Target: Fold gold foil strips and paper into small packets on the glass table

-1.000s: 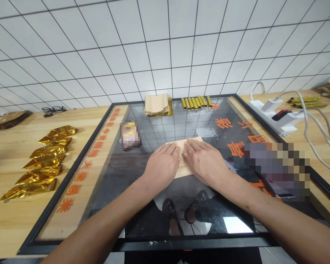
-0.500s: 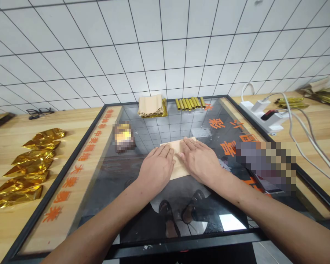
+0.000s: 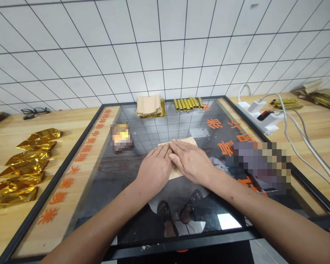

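Observation:
A sheet of tan paper [image 3: 191, 140] lies on the black-framed glass panel [image 3: 110, 190], mostly covered by my hands. My left hand [image 3: 154, 165] rests flat on its left part, fingers stretched forward. Flat on the paper's middle is my right hand [image 3: 192, 161], its fingertips and thumb meeting the fingers of the left. Neither hand grips anything that I can see. Past them, at the panel's far edge, sit a stack of tan paper sheets [image 3: 148, 105] with gold foil under it and a row of several gold rolled tubes [image 3: 187, 104].
Several gold foil pieces [image 3: 27, 163] lie on the wooden table at left, below a pair of glasses [image 3: 34, 112]. A blurred item [image 3: 122, 137] stands on the glass. On the right are a power strip [image 3: 260, 116], white cables [image 3: 302, 135] and more gold tubes [image 3: 286, 103].
My right hand has slid left across the paper until it meets my left hand. The left hand has hardly moved. The whole view has shifted slightly.

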A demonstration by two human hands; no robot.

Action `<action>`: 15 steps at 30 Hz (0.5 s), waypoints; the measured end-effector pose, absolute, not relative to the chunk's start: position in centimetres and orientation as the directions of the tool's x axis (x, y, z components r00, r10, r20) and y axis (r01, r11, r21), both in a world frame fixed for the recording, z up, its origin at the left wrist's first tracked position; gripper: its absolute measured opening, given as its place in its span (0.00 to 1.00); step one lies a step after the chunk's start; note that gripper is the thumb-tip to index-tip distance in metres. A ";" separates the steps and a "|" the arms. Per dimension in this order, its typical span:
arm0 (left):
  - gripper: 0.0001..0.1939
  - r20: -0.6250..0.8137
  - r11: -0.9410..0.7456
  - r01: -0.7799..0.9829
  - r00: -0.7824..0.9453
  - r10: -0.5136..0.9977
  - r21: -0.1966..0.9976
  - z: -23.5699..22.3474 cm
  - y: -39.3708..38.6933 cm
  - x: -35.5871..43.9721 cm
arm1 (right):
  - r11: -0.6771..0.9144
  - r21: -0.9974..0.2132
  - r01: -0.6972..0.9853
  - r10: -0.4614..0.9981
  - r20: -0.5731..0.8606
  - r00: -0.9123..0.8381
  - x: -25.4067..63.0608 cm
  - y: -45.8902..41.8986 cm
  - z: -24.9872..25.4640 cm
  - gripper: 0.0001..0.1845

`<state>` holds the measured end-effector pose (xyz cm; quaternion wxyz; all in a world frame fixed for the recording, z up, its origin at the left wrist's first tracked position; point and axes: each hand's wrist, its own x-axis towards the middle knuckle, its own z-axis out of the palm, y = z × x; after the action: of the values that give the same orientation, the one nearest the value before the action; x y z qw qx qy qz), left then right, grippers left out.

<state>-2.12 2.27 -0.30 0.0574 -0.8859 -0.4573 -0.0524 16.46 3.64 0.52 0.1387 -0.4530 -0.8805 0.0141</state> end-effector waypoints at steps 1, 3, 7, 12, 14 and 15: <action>0.24 0.148 -0.566 0.823 0.566 0.811 -0.050 -0.3 2.2 -2.1 | 0.578 -0.130 0.806 0.808 0.229 -0.543 16.5 3.6 0.5 0.34; 0.23 0.170 -0.546 0.837 0.544 0.822 -0.037 -0.2 2.2 -2.2 | 0.549 -0.070 0.833 0.820 0.237 -0.521 16.8 3.7 0.5 0.33; 0.24 0.197 -0.530 0.847 0.527 0.827 -0.039 -0.3 2.2 -2.2 | 0.497 0.036 0.867 0.839 0.235 -0.491 17.7 3.9 0.6 0.32; 0.24 0.198 -0.482 0.872 0.488 0.850 -0.081 -0.4 2.3 -2.4 | 0.419 0.077 0.905 0.884 0.193 -0.426 18.5 4.3 0.8 0.30; 0.24 0.205 -0.473 0.878 0.479 0.854 -0.077 -0.3 2.4 -2.6 | 0.418 0.081 0.905 0.886 0.184 -0.426 18.6 4.3 0.8 0.30; 0.23 0.208 -0.469 0.880 0.473 0.856 -0.073 -0.2 2.4 -2.6 | 0.420 0.080 0.904 0.886 0.179 -0.428 18.6 4.3 0.8 0.31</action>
<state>-2.64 2.41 -0.18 0.0853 -0.8540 -0.5082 -0.0712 18.56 4.29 0.83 0.0546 -0.5321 -0.8409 -0.0819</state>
